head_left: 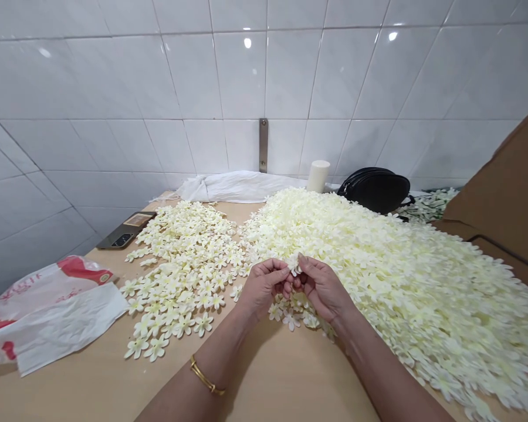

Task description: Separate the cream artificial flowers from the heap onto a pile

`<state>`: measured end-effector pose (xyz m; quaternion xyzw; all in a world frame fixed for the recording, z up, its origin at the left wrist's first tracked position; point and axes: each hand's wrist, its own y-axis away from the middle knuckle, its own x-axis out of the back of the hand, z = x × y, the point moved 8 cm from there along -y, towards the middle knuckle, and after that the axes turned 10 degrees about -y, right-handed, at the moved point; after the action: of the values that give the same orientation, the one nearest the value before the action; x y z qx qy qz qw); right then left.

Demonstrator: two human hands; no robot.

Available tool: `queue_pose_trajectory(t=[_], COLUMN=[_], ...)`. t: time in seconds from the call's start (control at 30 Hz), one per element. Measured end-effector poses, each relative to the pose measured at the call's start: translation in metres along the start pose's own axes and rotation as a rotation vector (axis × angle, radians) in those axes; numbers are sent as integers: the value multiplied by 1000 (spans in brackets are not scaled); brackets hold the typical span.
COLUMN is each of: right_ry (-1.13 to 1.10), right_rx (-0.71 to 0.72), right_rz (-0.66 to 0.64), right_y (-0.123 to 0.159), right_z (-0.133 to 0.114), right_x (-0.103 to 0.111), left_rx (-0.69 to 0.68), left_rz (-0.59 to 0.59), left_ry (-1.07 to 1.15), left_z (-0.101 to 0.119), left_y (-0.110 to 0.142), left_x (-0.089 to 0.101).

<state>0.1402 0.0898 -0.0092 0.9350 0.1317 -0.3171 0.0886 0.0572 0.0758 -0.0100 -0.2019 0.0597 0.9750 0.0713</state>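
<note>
My left hand and my right hand meet over the front of a large heap of pale artificial flowers. Between the two sets of fingertips is a small white artificial flower, pinched from both sides and partly covered by the fingers. Both hands are closed on it. Left of my hands lies a looser spread of cream flower heads, some with yellowish centres. A few single blossoms rest on the table just below my hands.
At the left are a phone, a red and white plastic packet and a white tissue. Behind the heap stand a white cylinder and a black bag. Brown cardboard leans at the right; a tiled wall borders the table.
</note>
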Motion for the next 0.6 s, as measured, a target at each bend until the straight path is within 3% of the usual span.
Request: queue_pose_trajectory(t=[0.2, 0.33, 0.47, 0.6], right_ry=[79, 545, 1083, 1170], right_rx=[50, 276, 539, 631], right_rz=[43, 150, 181, 165], right_y=[2, 9, 20, 26], right_z=[-5, -24, -38, -43], right_x=[1, 4, -11, -21], left_rx=[2, -29, -74, -125], left_rz=[73, 196, 260, 225], left_ry=[-43, -70, -61, -87], left_z=[0, 4, 9, 14], left_y=[0, 0, 0, 0], left_x=[6, 18, 25, 21])
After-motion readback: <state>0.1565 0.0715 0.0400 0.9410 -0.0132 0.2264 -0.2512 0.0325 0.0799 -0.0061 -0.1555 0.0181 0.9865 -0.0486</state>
